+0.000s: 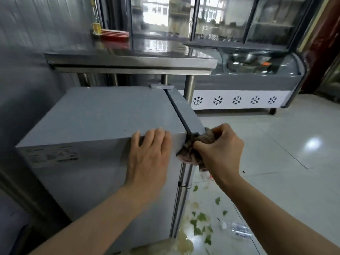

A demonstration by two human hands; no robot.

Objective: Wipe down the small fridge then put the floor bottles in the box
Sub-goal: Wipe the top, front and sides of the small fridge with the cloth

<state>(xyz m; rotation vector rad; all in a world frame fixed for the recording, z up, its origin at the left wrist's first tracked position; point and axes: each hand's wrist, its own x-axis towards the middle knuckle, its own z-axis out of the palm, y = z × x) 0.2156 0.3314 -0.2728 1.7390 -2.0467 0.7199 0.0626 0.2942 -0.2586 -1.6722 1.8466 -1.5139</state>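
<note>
Both hands are working at the fridge (103, 115): left hand (149, 153) bracing flat, open; right hand (220, 146) closing its grip on a cloth (191, 153), wiping the door seam. Wiping unfinished; one bottle (239, 230) lying on the floor; box not visible.

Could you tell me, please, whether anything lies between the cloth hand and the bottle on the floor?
Nothing solid: the right hand grips the cloth at the fridge corner; below, only green scraps lie near the bottle.
</note>
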